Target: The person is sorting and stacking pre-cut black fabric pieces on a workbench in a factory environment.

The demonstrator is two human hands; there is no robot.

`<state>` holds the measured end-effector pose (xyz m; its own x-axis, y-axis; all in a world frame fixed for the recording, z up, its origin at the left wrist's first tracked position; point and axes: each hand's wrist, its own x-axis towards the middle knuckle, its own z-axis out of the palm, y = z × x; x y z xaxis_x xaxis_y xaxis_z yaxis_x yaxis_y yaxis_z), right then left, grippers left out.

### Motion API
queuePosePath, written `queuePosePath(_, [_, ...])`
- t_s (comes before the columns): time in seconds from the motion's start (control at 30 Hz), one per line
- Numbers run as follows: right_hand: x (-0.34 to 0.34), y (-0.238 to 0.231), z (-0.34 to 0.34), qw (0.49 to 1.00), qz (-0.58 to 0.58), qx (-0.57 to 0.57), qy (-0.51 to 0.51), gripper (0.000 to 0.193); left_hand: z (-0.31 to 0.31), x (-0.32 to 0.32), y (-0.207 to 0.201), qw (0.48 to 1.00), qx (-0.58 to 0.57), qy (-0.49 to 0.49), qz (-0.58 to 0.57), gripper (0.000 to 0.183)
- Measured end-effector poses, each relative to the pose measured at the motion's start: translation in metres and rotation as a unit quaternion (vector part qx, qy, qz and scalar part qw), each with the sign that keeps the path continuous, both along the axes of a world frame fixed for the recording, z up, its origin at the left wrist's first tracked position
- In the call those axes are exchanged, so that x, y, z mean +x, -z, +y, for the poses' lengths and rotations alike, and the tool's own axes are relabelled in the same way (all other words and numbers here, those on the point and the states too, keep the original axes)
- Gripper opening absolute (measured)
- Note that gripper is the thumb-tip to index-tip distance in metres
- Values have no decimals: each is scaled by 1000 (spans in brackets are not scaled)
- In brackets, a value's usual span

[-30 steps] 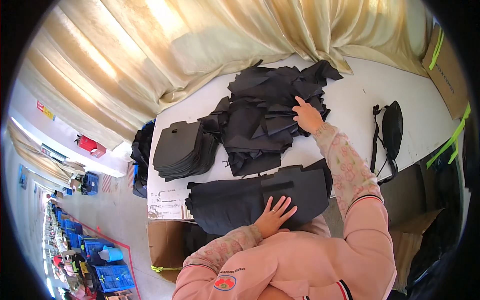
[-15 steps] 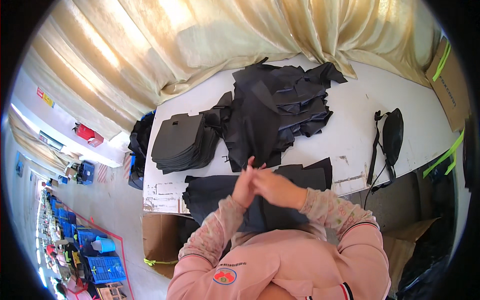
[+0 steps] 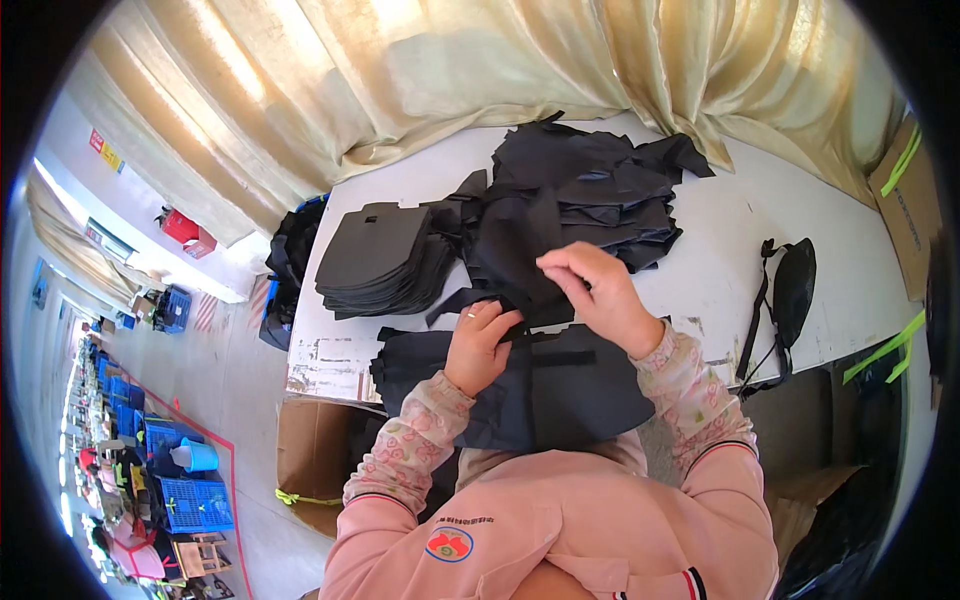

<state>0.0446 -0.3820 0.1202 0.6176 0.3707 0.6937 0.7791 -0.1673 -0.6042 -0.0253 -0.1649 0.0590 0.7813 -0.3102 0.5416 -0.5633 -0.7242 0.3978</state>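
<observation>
My left hand is closed on a narrow black fabric strip, just above dark fabric panels that overhang the table's front edge. Farther right and higher, my right hand has its fingers bent together in a pinch. Their tips meet the edge of a dark black fabric piece; what lies between them is too dark to make out. Behind the hands rises a loose heap of black fabric pieces. Left of it sits a neat stack of dark grey, rounded panels, the top one with a small slot.
A black pouch with straps lies on the right of the white table. Cardboard boxes stand at the far right and under the left front. A beige curtain hangs along the back edge. Blue crates stand on the floor at left.
My hands were together above the front panels and have parted. The right has moved up and right to the black fabric; the left has moved slightly up and now grips a strip.
</observation>
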Motion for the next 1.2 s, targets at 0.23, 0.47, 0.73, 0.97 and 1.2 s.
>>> queuePosePath(0.23, [17,-53,40,989,-62,-88,-98,32,0,-2,-42,990,113,72,-38,35])
queuePosePath(0.47, [49,-61,93,941,-12,-299,-160,44,-15,4,-44,977,174,115,-40,28])
queuePosePath(0.73, [72,-130,86,983,-124,-104,-83,8,8,4,-44,993,59,94,-33,31])
queuePosePath(0.97, [78,-138,65,986,-41,-115,-116,7,20,22,-12,980,-138,16,142,21])
queuePosePath(1.2, [84,-10,62,899,46,-421,-108,24,50,28,55,943,-33,-133,304,44])
